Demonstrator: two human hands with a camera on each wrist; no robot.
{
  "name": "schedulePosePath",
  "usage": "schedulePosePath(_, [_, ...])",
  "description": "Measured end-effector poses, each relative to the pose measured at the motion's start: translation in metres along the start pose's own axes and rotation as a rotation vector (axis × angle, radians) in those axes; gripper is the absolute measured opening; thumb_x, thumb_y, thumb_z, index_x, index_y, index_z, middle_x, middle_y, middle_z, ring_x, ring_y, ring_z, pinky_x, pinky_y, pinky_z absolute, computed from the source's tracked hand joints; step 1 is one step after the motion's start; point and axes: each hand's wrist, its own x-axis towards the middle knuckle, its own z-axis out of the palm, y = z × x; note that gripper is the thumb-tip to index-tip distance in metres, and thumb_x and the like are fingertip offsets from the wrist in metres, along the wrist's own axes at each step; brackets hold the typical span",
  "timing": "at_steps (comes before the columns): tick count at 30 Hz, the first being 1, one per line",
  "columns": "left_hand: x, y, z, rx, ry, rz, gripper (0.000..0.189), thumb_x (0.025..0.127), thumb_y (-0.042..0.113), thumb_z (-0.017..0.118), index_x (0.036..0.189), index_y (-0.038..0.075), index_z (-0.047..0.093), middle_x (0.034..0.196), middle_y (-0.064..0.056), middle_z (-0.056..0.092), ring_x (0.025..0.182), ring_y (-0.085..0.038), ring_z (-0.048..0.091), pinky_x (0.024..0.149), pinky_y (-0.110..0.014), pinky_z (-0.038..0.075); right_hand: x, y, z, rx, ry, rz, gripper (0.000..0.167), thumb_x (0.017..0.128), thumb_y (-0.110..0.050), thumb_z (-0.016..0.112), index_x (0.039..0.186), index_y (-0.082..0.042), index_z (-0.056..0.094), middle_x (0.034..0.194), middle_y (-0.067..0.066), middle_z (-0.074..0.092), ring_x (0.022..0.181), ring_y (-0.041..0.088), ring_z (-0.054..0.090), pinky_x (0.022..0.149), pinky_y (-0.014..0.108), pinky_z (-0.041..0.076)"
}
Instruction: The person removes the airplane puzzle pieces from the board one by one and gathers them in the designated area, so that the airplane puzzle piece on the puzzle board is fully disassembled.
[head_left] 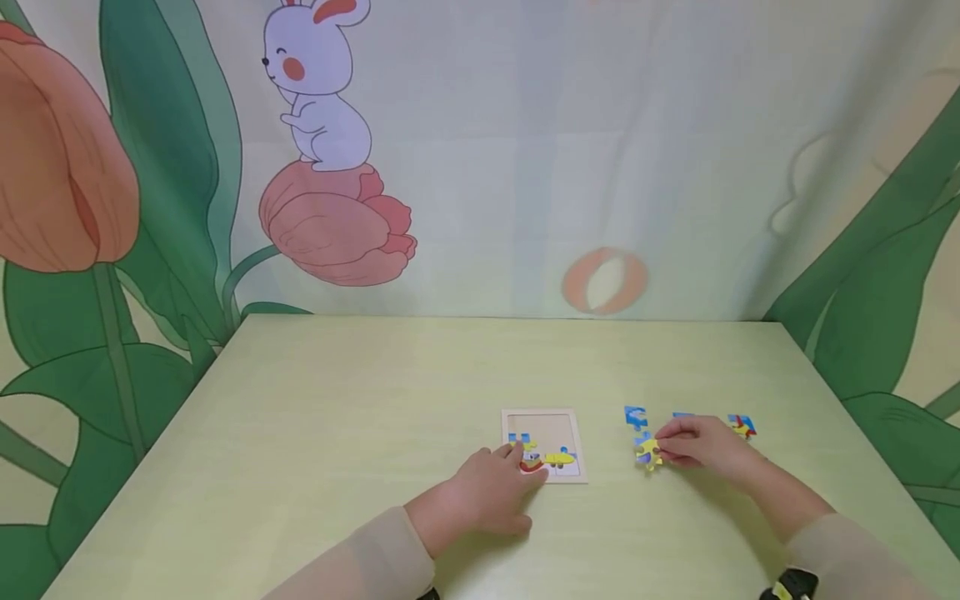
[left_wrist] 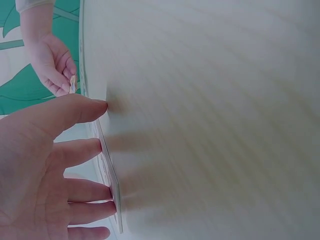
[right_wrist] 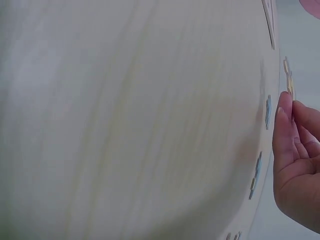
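My left hand [head_left: 489, 490] rests with extended fingers on the lower left part of a small puzzle tray [head_left: 582, 457] with a pale rim. Several joined pieces [head_left: 559, 459], yellow, blue, red and white, lie in the tray's lower part; the fingers cover some of them. Bare backing shows above. To the right, my right hand [head_left: 708, 447] pinches a yellow and blue jigsaw piece [head_left: 648, 454] between thumb and fingertips. The right wrist view shows this jigsaw piece [right_wrist: 289, 77] edge-on, held above the table. In the left wrist view, the tray's edge [left_wrist: 114, 185] lies under the fingertips.
Loose jigsaw pieces lie on the table [head_left: 337, 417] around the right hand: a blue one [head_left: 635, 417], one partly hidden behind the hand [head_left: 682, 414], and a red, yellow and blue one [head_left: 742, 426]. A printed curtain [head_left: 480, 167] hangs behind the table's far edge.
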Motion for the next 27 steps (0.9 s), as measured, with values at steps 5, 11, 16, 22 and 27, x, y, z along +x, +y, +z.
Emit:
schedulePosePath(5, [0.0, 0.001, -0.001, 0.004, 0.007, 0.001, 0.06, 0.083, 0.052, 0.057, 0.138, 0.033, 0.045, 0.143, -0.012, 0.039, 0.129, -0.024, 0.04, 0.096, -0.043, 0.04, -0.003, 0.006, -0.01, 0.005, 0.015, 0.004, 0.027, 0.091, -0.011, 0.06, 0.108, 0.009, 0.057, 0.096, 0.008, 0.065, 0.083, 0.016, 0.063, 0.073, 0.029, 0.053])
schedulePosePath(11, [0.0, 0.001, -0.002, 0.008, 0.005, 0.0, 0.06, 0.083, 0.051, 0.057, 0.138, 0.033, 0.045, 0.143, -0.012, 0.039, 0.128, -0.024, 0.04, 0.095, -0.043, 0.04, -0.005, 0.016, -0.02, -0.012, 0.024, -0.01, 0.028, 0.091, -0.011, 0.06, 0.108, 0.011, 0.057, 0.096, 0.009, 0.066, 0.082, 0.016, 0.063, 0.072, 0.028, 0.054])
schedulePosePath(16, [0.0, 0.001, -0.003, 0.013, 0.004, 0.0, 0.06, 0.083, 0.052, 0.057, 0.139, 0.033, 0.045, 0.143, -0.011, 0.039, 0.128, -0.024, 0.04, 0.096, -0.043, 0.04, -0.008, 0.022, -0.029, -0.014, 0.028, -0.003, 0.028, 0.091, -0.01, 0.059, 0.108, 0.012, 0.057, 0.097, 0.009, 0.065, 0.083, 0.015, 0.063, 0.072, 0.028, 0.054])
schedulePosePath(22, [0.001, 0.001, -0.002, 0.024, 0.008, -0.001, 0.061, 0.082, 0.053, 0.057, 0.139, 0.033, 0.044, 0.143, -0.011, 0.039, 0.129, -0.023, 0.04, 0.095, -0.043, 0.04, -0.012, 0.025, -0.035, -0.006, 0.043, 0.007, 0.026, 0.09, -0.007, 0.06, 0.107, 0.013, 0.057, 0.095, 0.01, 0.065, 0.082, 0.014, 0.064, 0.071, 0.028, 0.054])
schedulePosePath(27, [0.001, 0.0, 0.0, 0.022, 0.008, 0.001, 0.061, 0.083, 0.053, 0.057, 0.139, 0.033, 0.045, 0.143, -0.011, 0.039, 0.128, -0.023, 0.04, 0.095, -0.042, 0.041, -0.016, 0.026, -0.037, -0.024, 0.042, -0.002, 0.02, 0.089, -0.002, 0.06, 0.101, 0.014, 0.057, 0.089, 0.008, 0.065, 0.079, 0.015, 0.064, 0.07, 0.028, 0.054])
